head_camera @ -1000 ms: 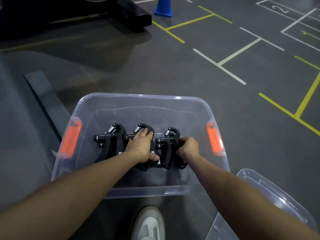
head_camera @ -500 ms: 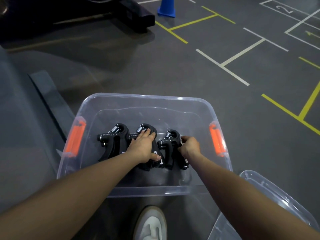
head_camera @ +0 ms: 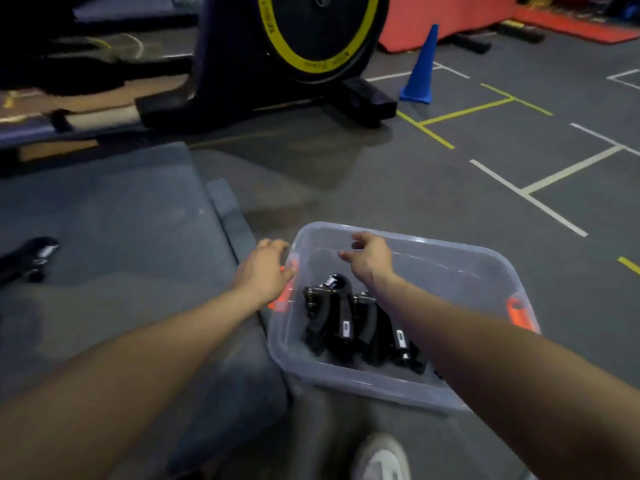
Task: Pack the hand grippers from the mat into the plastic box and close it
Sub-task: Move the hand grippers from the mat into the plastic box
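A clear plastic box (head_camera: 460, 261) with orange latches (head_camera: 517, 311) stands on the floor, lid off. Black hand grippers (head_camera: 332, 317) lie side by side inside it. My left hand (head_camera: 265, 268) hovers over the box's left rim and its orange latch, fingers loosely curled, holding nothing. Above the inside of the box, my right hand (head_camera: 369, 258) hangs with relaxed fingers and is empty too. Another black hand gripper (head_camera: 29, 258) lies on the grey mat (head_camera: 114, 237) at the far left.
An exercise machine with a yellow-ringed wheel (head_camera: 311, 39) stands behind the mat. A blue cone (head_camera: 420, 69) is on the floor at the back right, near taped floor lines. My white shoe (head_camera: 381, 459) shows at the bottom.
Both hands let go of the grippers in the box and lifted toward the left. My view swung left, bringing the mat and another gripper into sight.
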Demonstrator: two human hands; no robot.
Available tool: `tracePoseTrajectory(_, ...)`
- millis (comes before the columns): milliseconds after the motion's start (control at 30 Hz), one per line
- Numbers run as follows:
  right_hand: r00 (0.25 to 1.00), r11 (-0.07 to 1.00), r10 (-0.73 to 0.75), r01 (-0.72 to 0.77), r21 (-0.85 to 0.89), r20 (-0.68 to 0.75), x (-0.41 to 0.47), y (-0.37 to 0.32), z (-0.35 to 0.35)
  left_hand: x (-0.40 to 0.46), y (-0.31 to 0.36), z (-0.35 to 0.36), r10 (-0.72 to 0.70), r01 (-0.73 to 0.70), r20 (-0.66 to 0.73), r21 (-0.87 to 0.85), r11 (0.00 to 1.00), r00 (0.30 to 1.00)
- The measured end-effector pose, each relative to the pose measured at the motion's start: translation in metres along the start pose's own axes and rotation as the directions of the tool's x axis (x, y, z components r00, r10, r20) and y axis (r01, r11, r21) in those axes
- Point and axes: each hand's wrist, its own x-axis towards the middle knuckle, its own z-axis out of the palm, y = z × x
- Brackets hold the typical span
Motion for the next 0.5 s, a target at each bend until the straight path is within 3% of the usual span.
tracePoseTrajectory(200,0.968,0.983,-0.148,0.167,-0.081,0.205,-0.030,-0.069,0.102,-0.036,-0.095,-0.072,-0.213,0.215,-0.127,-0.005,0.977,0.969)
tracePoseTrajectory(500,0.872,0.957,-0.202,0.273,-0.101,0.445,-0.077,-0.123,0.256,-0.086,-0.220,-0.129,-0.457,0.462,-0.191,-0.021,0.887,0.869)
